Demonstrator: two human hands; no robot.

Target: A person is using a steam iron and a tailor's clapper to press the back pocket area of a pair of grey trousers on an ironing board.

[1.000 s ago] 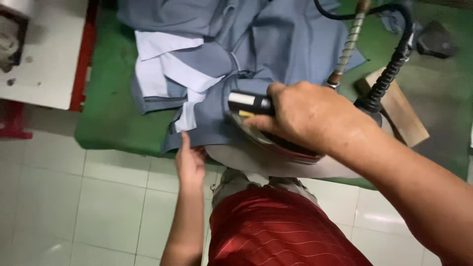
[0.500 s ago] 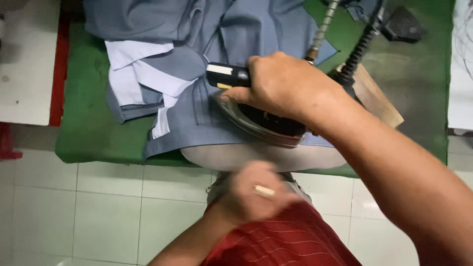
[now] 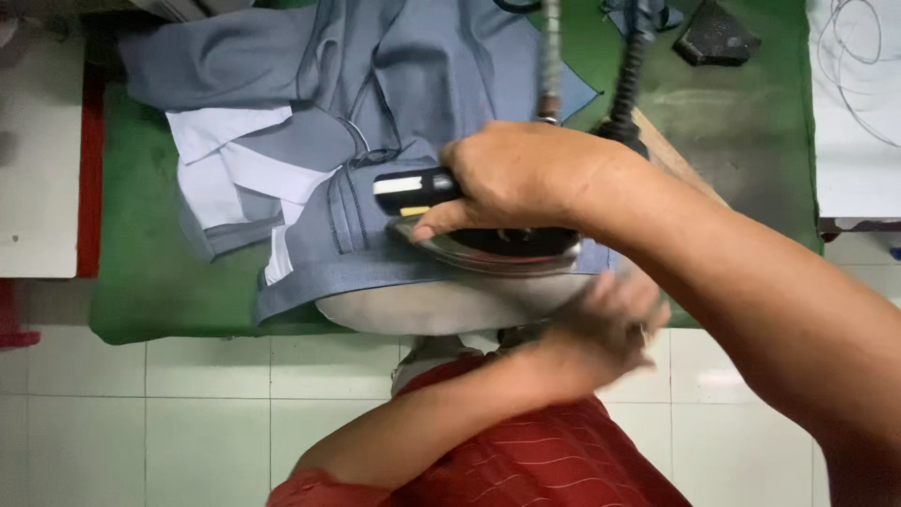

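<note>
My right hand [image 3: 526,178] grips the black handle of a steam iron [image 3: 488,249], which rests on grey-blue trousers [image 3: 422,75]. The trousers lie over a white pressing pad [image 3: 422,305] at the near edge of the green padded table [image 3: 160,300], with white pocket lining [image 3: 225,160] turned out to the left. My left hand [image 3: 610,319] is blurred, below my right forearm at the right end of the pad, fingers apart and holding nothing I can make out.
A black hose [image 3: 631,75] and a metal-wrapped cable [image 3: 551,56] rise from the iron's rear. A dark object [image 3: 718,38] lies at the far right of the table, a wooden block [image 3: 676,160] behind my wrist. White tables [image 3: 38,169] flank both sides; tiled floor [image 3: 141,422] lies below.
My left hand left the trouser hem at the left and swept right under my right arm. The iron stayed on the cloth in my right hand's grip.
</note>
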